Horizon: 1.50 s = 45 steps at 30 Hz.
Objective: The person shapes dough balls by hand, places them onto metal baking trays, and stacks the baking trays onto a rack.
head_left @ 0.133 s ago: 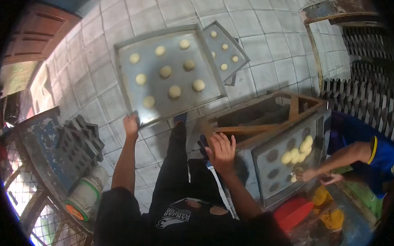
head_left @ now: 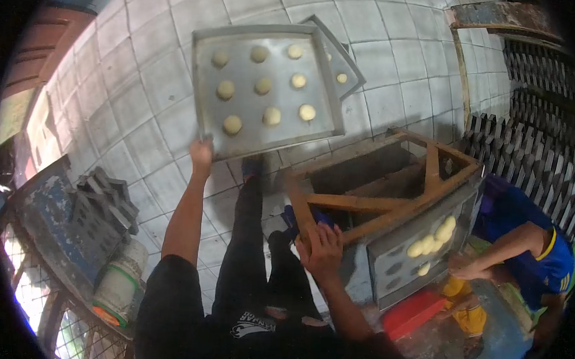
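Note:
A large square metal baking tray (head_left: 276, 140) hangs in front of me above the tiled floor, with several pale round dough balls (head_left: 262, 85) spaced in rows on it. My left hand (head_left: 201, 156) is closed round the tray's near left corner. My right hand (head_left: 323, 250) lies against the near end of a wooden frame (head_left: 357, 204), fingers extended and slightly apart, holding nothing I can see. Behind the large tray, a second tray (head_left: 352, 86) with dough balls is partly hidden.
At right a co-worker's hand (head_left: 464, 265) is beside a dark tray (head_left: 387, 251) with pale dough pieces (head_left: 431, 242). A red container (head_left: 413, 313) is below it. Stacked metal moulds (head_left: 526, 151) stand far right. At left are metal moulds (head_left: 107, 200) and a white bucket (head_left: 123, 275).
The baking tray and my left hand have shifted up and right in view, covering more of the second tray. My right hand sits lower on the wooden frame's end. The co-worker's hand has drawn back slightly.

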{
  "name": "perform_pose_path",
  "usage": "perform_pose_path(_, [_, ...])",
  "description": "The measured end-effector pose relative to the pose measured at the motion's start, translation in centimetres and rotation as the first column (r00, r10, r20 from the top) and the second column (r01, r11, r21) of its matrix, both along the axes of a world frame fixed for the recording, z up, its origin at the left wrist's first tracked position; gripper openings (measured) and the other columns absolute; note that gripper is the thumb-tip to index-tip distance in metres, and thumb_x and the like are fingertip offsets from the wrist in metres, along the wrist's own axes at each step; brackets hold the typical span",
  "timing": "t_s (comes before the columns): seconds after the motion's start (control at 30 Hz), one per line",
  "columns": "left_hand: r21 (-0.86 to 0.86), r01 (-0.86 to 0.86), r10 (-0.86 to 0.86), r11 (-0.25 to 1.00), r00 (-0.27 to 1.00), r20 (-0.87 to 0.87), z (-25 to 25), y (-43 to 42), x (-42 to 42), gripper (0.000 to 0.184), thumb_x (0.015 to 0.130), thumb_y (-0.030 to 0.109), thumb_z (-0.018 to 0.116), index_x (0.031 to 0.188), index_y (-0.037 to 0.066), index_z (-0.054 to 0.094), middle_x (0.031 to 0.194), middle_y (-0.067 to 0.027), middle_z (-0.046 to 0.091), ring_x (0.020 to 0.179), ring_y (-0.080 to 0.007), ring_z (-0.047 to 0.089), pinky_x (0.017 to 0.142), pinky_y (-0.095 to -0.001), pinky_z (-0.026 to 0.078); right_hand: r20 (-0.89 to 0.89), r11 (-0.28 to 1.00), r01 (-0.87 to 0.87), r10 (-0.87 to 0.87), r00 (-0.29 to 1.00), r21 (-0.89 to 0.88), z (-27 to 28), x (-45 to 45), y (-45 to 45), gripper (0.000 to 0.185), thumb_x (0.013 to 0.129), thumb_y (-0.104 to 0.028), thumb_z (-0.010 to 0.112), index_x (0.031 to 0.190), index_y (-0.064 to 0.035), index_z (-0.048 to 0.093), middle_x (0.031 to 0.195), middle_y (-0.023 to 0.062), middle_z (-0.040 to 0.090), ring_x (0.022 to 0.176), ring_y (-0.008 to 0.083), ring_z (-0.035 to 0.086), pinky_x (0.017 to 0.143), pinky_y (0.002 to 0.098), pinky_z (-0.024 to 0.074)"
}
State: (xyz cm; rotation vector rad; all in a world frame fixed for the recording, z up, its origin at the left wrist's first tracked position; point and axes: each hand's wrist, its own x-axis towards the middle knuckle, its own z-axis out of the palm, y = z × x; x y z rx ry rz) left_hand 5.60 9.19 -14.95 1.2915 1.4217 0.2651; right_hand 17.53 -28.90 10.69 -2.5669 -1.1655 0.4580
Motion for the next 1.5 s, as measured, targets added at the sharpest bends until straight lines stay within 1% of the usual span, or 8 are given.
perform_pose_path(0.1, [-0.097, 0.208, -0.224, 0.973, 0.952, -0.206, -9.0, -2.9, 11.0, 0.026, 0.090, 0.022, 0.064, 0.097, -0.003, 0.067, 0.083, -0.0150, 0.064, 0.078, -0.0219, 0.059, 0.073, -0.0374, 0.047, -0.031, 0.988, 0.031, -0.036, 0.999, -0.154, 0.7, 2.1, -1.8, 0.040, 0.092, -0.042, 0.065, 0.108, -0.0055, 0.071, 0.106, 0.0125, 0.069, 0.110, 0.0304, 0.063, 0.105, 0.0512, 0.0397])
perform_pose_path(0.2, [0.281, 0.514, -0.459, 0.810, 0.855, -0.241, -18.9, -3.5, 15.5, 0.033, 0.085, 0.020, 0.061, 0.102, -0.009, 0.063, 0.083, -0.0252, 0.065, 0.082, -0.0375, 0.062, 0.078, -0.0488, 0.046, -0.058, 0.976, 0.033, -0.047, 0.997, -0.215, 0.2, 2.5, -1.3, 0.037, 0.092, -0.041, 0.066, 0.106, -0.0080, 0.073, 0.101, 0.0086, 0.071, 0.104, 0.0266, 0.066, 0.098, 0.0482, 0.0434])
perform_pose_path(0.4, [-0.044, 0.468, -0.457, 0.883, 0.832, -0.314, -23.0, -2.7, 23.5, 0.047, 0.090, 0.025, 0.057, 0.124, -0.008, 0.062, 0.109, -0.0300, 0.068, 0.104, -0.0413, 0.066, 0.092, -0.0478, 0.048, -0.136, 0.934, 0.045, -0.100, 0.986, -0.354, -0.4, 1.9, -1.4, 0.037, 0.089, -0.047, 0.067, 0.105, -0.0147, 0.076, 0.101, 0.0009, 0.073, 0.105, 0.0201, 0.066, 0.101, 0.0425, 0.0405])
perform_pose_path(0.67, [-0.272, 0.276, -0.283, 0.922, 0.959, 0.013, -25.5, -1.4, 21.4, 0.061, 0.101, 0.047, 0.054, 0.140, 0.000, 0.056, 0.131, -0.0207, 0.065, 0.120, -0.0320, 0.061, 0.103, -0.0413, 0.045, -0.149, 0.936, 0.058, -0.116, 0.982, -0.347, 0.0, 2.2, -1.2, 0.032, 0.086, -0.043, 0.070, 0.103, -0.0163, 0.076, 0.098, -0.0002, 0.073, 0.103, 0.0176, 0.067, 0.102, 0.0417, 0.0405])
perform_pose_path(0.97, [-0.263, 0.754, -0.799, 0.602, 0.564, -0.211, -10.8, -4.6, 12.9, 0.055, 0.100, 0.046, 0.054, 0.130, 0.000, 0.064, 0.121, -0.0241, 0.069, 0.116, -0.0373, 0.063, 0.102, -0.0444, 0.045, -0.052, 0.987, 0.070, -0.078, 0.996, -0.142, 0.7, 2.2, -1.7, 0.022, 0.083, -0.028, 0.074, 0.099, -0.0120, 0.073, 0.094, 0.0039, 0.071, 0.094, 0.0213, 0.067, 0.092, 0.0395, 0.0477])
perform_pose_path(1.07, [-0.320, 0.730, -0.769, 0.604, 0.639, 0.004, -5.4, -8.0, 9.6, 0.034, 0.100, 0.038, 0.056, 0.095, 0.006, 0.066, 0.081, -0.0033, 0.063, 0.077, -0.0132, 0.059, 0.067, -0.0312, 0.046, -0.036, 0.989, 0.145, -0.145, 0.989, -0.008, 1.2, 1.5, -2.6, 0.023, 0.083, -0.027, 0.075, 0.099, -0.0117, 0.070, 0.094, 0.0041, 0.069, 0.096, 0.0221, 0.065, 0.092, 0.0393, 0.0487])
perform_pose_path(1.33, [-0.456, 0.671, -0.690, 0.584, 0.707, 0.157, 8.0, -13.8, -0.4, 0.045, 0.101, 0.041, 0.058, 0.128, 0.004, 0.060, 0.112, -0.0090, 0.071, 0.100, -0.0176, 0.067, 0.082, -0.0343, 0.052, -0.028, 0.953, 0.260, -0.259, 0.966, 0.155, 1.8, -3.0, -4.9, 0.030, 0.091, -0.033, 0.065, 0.105, -0.0067, 0.070, 0.092, 0.0114, 0.069, 0.099, 0.0286, 0.064, 0.103, 0.0450, 0.0413])
perform_pose_path(1.5, [-0.345, 0.739, -0.745, 0.578, 0.651, 0.146, 16.3, -17.3, -8.0, 0.030, 0.103, 0.032, 0.055, 0.117, 0.007, 0.064, 0.098, -0.0063, 0.070, 0.086, -0.0155, 0.065, 0.073, -0.0334, 0.052, -0.025, 0.863, 0.264, -0.281, 0.959, 0.431, 1.0, -13.5, -6.6, 0.031, 0.096, -0.032, 0.059, 0.119, -0.0113, 0.066, 0.105, 0.0141, 0.070, 0.108, 0.0313, 0.064, 0.110, 0.0458, 0.0403])
